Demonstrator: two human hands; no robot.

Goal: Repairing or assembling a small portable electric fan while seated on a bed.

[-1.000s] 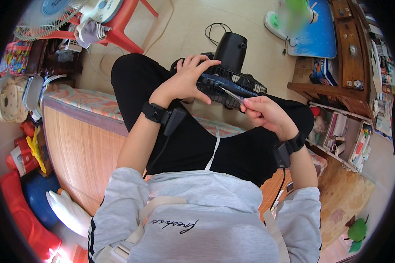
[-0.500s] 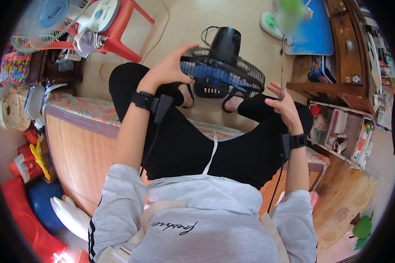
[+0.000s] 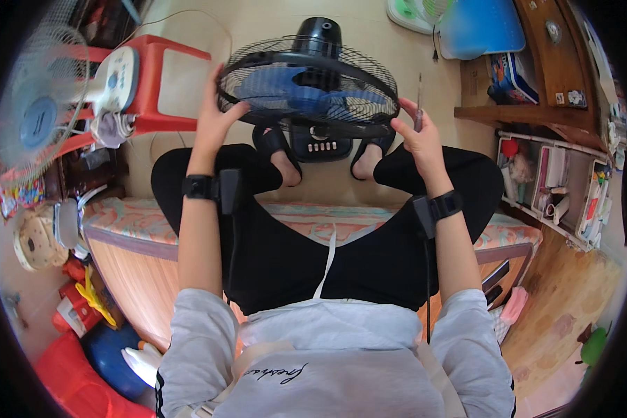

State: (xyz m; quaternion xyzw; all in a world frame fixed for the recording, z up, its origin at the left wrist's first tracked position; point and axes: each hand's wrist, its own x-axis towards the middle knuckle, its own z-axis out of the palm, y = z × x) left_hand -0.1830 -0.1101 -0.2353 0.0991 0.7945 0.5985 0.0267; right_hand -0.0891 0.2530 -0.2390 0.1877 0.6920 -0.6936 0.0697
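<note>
Now the left hand (image 3: 214,122) clasps the black fan guard (image 3: 310,87) rim, the right hand (image 3: 416,136) pinches a screwdriver (image 3: 419,97) against it; guard on, blades enclosed.

A single head view looks steeply down from above the seated person, facing forward over lap and knees to the floor. It sits close: the chest fills the lower edge, the fan (image 3: 308,87) lies near the top, and straight lines bow toward the rim.
</note>
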